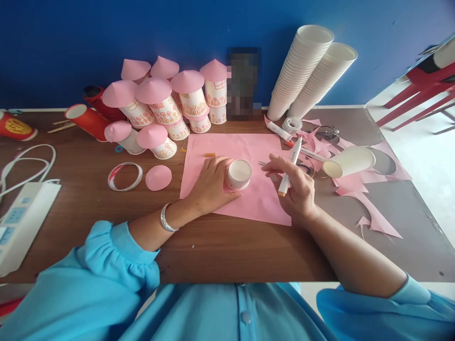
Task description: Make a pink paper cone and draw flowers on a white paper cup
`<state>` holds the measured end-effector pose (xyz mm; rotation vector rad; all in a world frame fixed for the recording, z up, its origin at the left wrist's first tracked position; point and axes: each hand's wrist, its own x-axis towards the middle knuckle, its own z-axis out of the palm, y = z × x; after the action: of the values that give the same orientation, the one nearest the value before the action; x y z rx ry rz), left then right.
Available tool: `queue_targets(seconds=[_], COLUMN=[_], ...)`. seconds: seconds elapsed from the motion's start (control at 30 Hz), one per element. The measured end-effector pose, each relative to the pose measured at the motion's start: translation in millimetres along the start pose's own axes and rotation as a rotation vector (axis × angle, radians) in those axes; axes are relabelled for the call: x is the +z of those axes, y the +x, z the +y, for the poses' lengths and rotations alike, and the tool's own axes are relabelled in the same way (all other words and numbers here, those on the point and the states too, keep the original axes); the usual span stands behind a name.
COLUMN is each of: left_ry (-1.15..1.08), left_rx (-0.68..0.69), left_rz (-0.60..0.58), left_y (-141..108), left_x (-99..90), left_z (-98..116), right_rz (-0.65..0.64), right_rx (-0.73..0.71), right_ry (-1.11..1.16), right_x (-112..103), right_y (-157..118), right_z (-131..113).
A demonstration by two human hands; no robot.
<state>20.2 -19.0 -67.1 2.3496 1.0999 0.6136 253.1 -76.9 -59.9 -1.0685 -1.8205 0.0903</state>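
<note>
My left hand point(214, 182) is wrapped round the side of a small white paper cup point(239, 175), its round top facing up. The cup stands on a pink paper sheet point(263, 208). A white marker point(294, 156) with an orange tip end lies between the fingers of my right hand point(295, 187), slanting up and away, to the right of the cup. An orange marker cap point(210, 155) rests on the sheet just beyond my left hand. Scissors point(306, 169) are partly hidden behind my right hand.
Cup houses with pink cone roofs point(154, 92) crowd the back left. Two tall stacks of paper cups point(302, 71) lean against the blue wall. Pink scraps point(377, 213), a lying cup point(350, 162) and a tape roll point(292, 125) are at right; a power strip point(31, 222) is at left.
</note>
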Motion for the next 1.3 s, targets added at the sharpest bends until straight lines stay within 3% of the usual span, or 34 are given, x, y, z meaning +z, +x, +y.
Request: queue_targets(seconds=[0.57, 0.8, 0.9, 1.1, 1.2, 1.3], left_ry=[-0.185, -0.373, -0.169, 0.425, 0.517, 0.533], left_rx=[0.096, 0.104, 0.086, 0.085, 0.04, 0.008], left_rz=[0.002, 0.134, 0.225, 0.008, -0.062, -0.058], left_y=[2, 8, 19, 40, 43, 42], left_x=[-14.1, -28.5, -42.5, -47.9, -43.2, -43.1], left_z=[-3, -5, -12, -38, -42, -41], right_rz=[0.064, 0.073, 0.08, 0.162, 0.18, 0.166], right_rx=[0.025, 0.003, 0.018, 0.076, 0.173, 0.289], right_ry=[-0.087, -0.071, -0.084, -0.004, 0.077, 0.175], right_x=[0, -1, -2, -7, -7, -4], right_y=[3, 4, 4, 8, 9, 9], right_z=[0, 0, -1, -8, -6, 2])
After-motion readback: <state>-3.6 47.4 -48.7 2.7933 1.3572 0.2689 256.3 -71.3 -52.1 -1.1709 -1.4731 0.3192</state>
